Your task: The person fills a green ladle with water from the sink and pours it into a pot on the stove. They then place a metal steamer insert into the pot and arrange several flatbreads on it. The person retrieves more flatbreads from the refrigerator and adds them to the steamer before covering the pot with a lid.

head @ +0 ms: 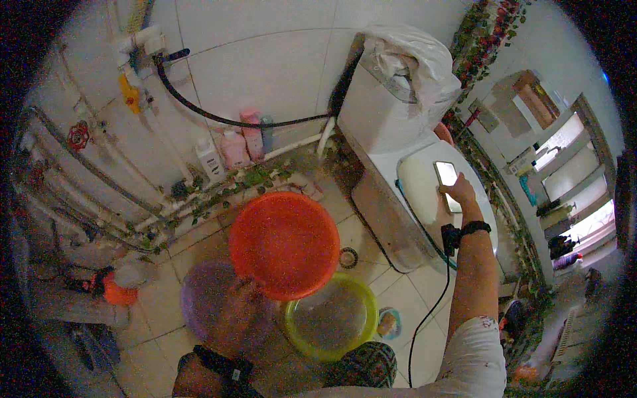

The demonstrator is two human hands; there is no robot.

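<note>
My right hand [460, 190] is on a lit smartphone [446, 176], its fingers across the phone, which lies against the closed lid [423, 184] of a white toilet. Low in the picture, my left hand [241, 303] grips the near left rim of a red plastic basin [286, 244]; blur hides its fingers in part. The red basin is over the edges of a purple basin [199, 298] and a yellow-green basin [331, 318]. Both wrists wear black straps, and a black cable runs down from the right one.
Plastic bottles [234, 149] stand by the wall beside a pipe wrapped in artificial vines [254, 174]. A black hose [214, 117] runs to the toilet tank, which bears a plastic bag [423, 59]. A round floor drain [348, 257] and a soap dish [389, 323] are near the basins.
</note>
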